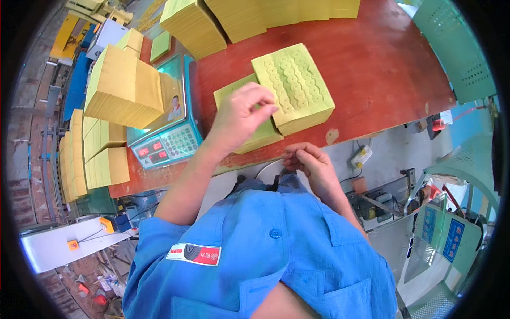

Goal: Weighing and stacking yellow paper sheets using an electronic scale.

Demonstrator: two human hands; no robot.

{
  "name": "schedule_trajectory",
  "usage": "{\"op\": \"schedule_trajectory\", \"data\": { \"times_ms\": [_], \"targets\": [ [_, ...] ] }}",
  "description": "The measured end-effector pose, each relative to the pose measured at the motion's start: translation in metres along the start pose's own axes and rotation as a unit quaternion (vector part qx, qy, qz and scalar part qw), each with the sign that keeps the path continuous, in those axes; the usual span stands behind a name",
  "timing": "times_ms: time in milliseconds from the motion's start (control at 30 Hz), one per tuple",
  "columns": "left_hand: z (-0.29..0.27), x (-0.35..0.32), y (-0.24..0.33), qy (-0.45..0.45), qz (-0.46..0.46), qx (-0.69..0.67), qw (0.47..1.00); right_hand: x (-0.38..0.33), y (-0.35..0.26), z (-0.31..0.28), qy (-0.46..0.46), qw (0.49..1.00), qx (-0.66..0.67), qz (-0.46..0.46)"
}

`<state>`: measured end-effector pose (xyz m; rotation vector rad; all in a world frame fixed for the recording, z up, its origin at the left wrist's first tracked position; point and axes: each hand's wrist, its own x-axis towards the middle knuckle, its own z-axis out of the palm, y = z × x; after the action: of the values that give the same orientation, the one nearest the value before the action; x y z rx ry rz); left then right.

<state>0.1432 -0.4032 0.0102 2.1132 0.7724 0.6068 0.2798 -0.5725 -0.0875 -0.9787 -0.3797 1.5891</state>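
Two stacks of yellow paper sit side by side near the front edge of the red table [382, 69]. The right stack [303, 125] is taller and has rows of scalloped round cut marks on top. Over the lower left stack [234, 89] is my left hand [241, 114], its thumb and curled fingers close to the taller stack's left side. Whatever is between its fingertips, if anything, is too small to make out. My right hand [311, 160] hovers in front of the table edge, fingers curled in against the thumb; their contents are hidden.
A teal digital scale [170, 143] stands on the left, bearing a tall yellow paper stack [125, 87]. More paper stacks [194, 26] line the table's back and left side. A green perforated metal chair [467, 159] is at the right. A white power strip [362, 156] lies beyond the table edge.
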Motion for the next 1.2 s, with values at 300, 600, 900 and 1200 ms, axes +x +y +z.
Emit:
{"op": "schedule_trajectory", "data": {
  "times_ms": [300,600,900,1200],
  "targets": [
    [-0.019,-0.079,-0.055,-0.041,0.005,0.261,0.964,0.000,0.007,-0.010,0.023,1.000,-0.005,0.007],
    [-0.016,-0.089,-0.060,-0.005,0.064,0.248,0.967,0.009,0.006,0.003,-0.002,1.000,-0.027,0.008],
    [0.025,-0.140,-0.040,0.033,0.226,0.304,0.925,0.010,0.006,0.032,0.048,0.994,-0.098,0.003],
    [-0.001,-0.179,-0.072,0.223,-0.101,-0.139,0.960,0.016,0.036,0.032,0.099,0.992,0.044,0.064]
  ]
}}
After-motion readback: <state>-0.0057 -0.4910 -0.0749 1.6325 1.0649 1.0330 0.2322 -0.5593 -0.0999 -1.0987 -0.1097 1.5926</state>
